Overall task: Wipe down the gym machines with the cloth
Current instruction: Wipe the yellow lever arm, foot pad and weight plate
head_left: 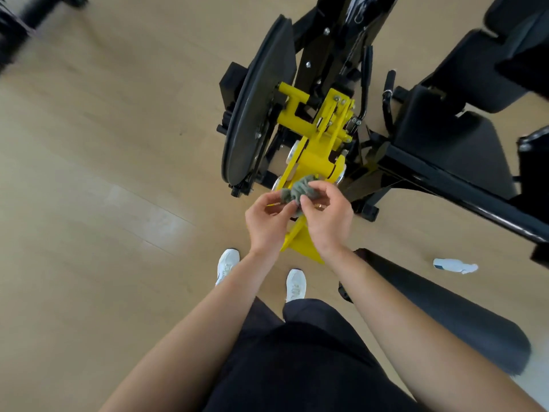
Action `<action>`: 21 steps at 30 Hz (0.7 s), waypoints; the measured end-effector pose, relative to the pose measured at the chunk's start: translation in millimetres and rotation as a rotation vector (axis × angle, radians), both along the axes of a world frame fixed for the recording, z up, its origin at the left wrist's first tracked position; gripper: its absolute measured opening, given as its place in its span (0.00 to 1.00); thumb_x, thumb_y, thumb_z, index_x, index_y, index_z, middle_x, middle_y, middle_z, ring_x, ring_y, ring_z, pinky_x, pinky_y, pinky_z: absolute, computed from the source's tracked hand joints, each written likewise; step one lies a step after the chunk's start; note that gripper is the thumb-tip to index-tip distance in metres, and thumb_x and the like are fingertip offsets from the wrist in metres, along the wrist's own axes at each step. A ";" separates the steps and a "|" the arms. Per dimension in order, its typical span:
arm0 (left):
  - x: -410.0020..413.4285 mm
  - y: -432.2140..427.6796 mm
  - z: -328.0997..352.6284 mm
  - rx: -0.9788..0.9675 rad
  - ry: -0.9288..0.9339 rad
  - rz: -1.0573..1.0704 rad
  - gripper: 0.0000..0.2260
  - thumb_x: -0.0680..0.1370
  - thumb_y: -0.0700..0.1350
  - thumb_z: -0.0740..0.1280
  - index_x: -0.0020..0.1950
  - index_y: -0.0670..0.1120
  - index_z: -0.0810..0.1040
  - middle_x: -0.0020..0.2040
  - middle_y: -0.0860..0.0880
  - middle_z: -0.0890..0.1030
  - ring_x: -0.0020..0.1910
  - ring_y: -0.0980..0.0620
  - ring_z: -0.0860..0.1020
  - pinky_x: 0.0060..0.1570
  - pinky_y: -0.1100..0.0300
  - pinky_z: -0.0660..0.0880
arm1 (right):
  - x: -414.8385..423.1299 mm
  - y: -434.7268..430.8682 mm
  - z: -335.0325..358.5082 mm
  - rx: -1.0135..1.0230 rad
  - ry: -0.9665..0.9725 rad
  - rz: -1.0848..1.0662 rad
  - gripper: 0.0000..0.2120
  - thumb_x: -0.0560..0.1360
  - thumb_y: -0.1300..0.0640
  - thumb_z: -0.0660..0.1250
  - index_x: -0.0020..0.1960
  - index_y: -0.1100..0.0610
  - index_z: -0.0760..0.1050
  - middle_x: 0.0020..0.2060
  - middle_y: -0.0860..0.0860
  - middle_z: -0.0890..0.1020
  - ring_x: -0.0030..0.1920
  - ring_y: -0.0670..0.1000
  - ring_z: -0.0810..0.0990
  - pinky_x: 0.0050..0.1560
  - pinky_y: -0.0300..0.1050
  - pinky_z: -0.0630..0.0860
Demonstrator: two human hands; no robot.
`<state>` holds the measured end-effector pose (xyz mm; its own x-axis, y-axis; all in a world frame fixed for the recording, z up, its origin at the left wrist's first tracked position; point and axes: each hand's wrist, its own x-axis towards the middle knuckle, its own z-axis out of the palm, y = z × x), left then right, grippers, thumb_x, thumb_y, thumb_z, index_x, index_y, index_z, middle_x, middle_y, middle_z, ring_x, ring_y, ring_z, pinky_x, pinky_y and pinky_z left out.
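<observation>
Far left of your fingers, top corner: a blurred dark shape (17,22), can't tell what it is. Pale wood floor (89,179) fills the rest of that side. Below-left of your fingers is your left shoe (227,264), white, flat on the floor. Up-left of your fingers, a black disc (258,108) on the gym machine (335,49), seen nearly edge-on and tilted.

Your left hand (267,224) is raised in front of you, its fingers (283,205) curled in and pinching the left end of the cloth (297,191). The cloth is grey-green, scrunched into a wad and held between both hands, right over the near end of the yellow arm (315,138). Can't tell whether it touches the yellow metal. The yellow arm runs from behind your fingers up to the black frame, and its lower tip shows between your wrists. Below your wrists are your right shoe (296,284), white, and dark trousers (297,367).

Your right hand (329,224) has its fingers (309,202) bent round the right side of the cloth, with a ring (320,206) on one finger. Both sets of fingers are narrow, gripping the cloth.

Right of your fingers, a black beam (445,185) of the machine slants down toward the right edge. Below-right of them, a long dark pad (475,331) lies just beside your right forearm. Well right of your fingers, a white spray bottle (456,265) lies on its side on the floor. Up-right of them are black seat cushions (475,78).
</observation>
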<state>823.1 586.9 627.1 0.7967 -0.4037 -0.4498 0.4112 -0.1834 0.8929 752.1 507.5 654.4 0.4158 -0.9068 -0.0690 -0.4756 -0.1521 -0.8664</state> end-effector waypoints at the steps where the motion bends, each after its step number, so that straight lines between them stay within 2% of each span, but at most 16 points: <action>1: 4.7 3.0 -4.4 0.058 -0.071 -0.060 0.09 0.73 0.37 0.78 0.46 0.51 0.84 0.38 0.58 0.85 0.35 0.61 0.83 0.36 0.68 0.77 | 1.3 4.7 -2.9 -0.081 0.061 0.010 0.09 0.73 0.63 0.75 0.51 0.56 0.81 0.46 0.48 0.84 0.46 0.44 0.82 0.48 0.36 0.79; 4: 16.2 12.9 -19.4 0.186 -0.179 -0.213 0.10 0.72 0.38 0.77 0.42 0.53 0.83 0.35 0.60 0.84 0.33 0.63 0.81 0.36 0.69 0.75 | 2.7 22.9 -13.5 -0.181 0.143 0.009 0.08 0.73 0.64 0.75 0.51 0.59 0.82 0.47 0.50 0.85 0.46 0.43 0.80 0.49 0.27 0.74; 9: 28.4 36.2 -46.0 0.311 -0.119 -0.426 0.07 0.73 0.41 0.77 0.42 0.52 0.83 0.35 0.57 0.83 0.33 0.61 0.80 0.37 0.66 0.75 | 6.2 57.9 -35.9 -0.042 0.261 -0.113 0.09 0.73 0.65 0.75 0.52 0.59 0.84 0.47 0.52 0.86 0.48 0.50 0.84 0.51 0.37 0.76; 12: 38.9 50.8 -62.5 0.445 -0.031 -0.535 0.04 0.74 0.42 0.75 0.44 0.49 0.81 0.40 0.51 0.83 0.41 0.49 0.81 0.45 0.53 0.78 | 10.6 76.0 -50.1 0.174 0.334 -0.151 0.07 0.74 0.62 0.75 0.52 0.57 0.85 0.47 0.51 0.87 0.49 0.51 0.85 0.54 0.44 0.80; 15: 50.5 63.7 -68.4 0.346 0.236 -0.582 0.03 0.79 0.39 0.69 0.51 0.44 0.78 0.48 0.44 0.82 0.45 0.46 0.81 0.51 0.46 0.81 | 10.3 87.5 -58.5 0.382 0.297 -0.156 0.06 0.74 0.61 0.75 0.50 0.53 0.84 0.47 0.50 0.86 0.49 0.50 0.85 0.54 0.52 0.82; 17: 58.9 72.8 -65.2 0.156 0.530 -0.555 0.04 0.81 0.37 0.66 0.54 0.43 0.74 0.52 0.40 0.82 0.46 0.44 0.84 0.47 0.47 0.84 | 8.8 93.2 -59.2 0.470 0.248 -0.128 0.10 0.74 0.63 0.75 0.49 0.48 0.82 0.46 0.49 0.86 0.48 0.50 0.85 0.53 0.53 0.83; 19: 71.2 81.6 -61.4 0.034 0.729 -0.555 0.05 0.82 0.38 0.65 0.57 0.42 0.73 0.52 0.39 0.84 0.47 0.39 0.85 0.46 0.48 0.83 | 6.7 97.4 -59.1 0.504 0.208 -0.108 0.14 0.75 0.63 0.74 0.47 0.43 0.81 0.45 0.47 0.86 0.46 0.47 0.86 0.51 0.51 0.84; 21: 83.4 86.8 -58.5 -0.006 0.784 -0.612 0.07 0.82 0.40 0.66 0.59 0.42 0.75 0.53 0.40 0.84 0.51 0.37 0.84 0.52 0.47 0.83 | 5.9 99.6 -57.3 0.520 0.187 -0.107 0.17 0.75 0.62 0.75 0.47 0.39 0.81 0.44 0.44 0.86 0.45 0.46 0.85 0.49 0.46 0.84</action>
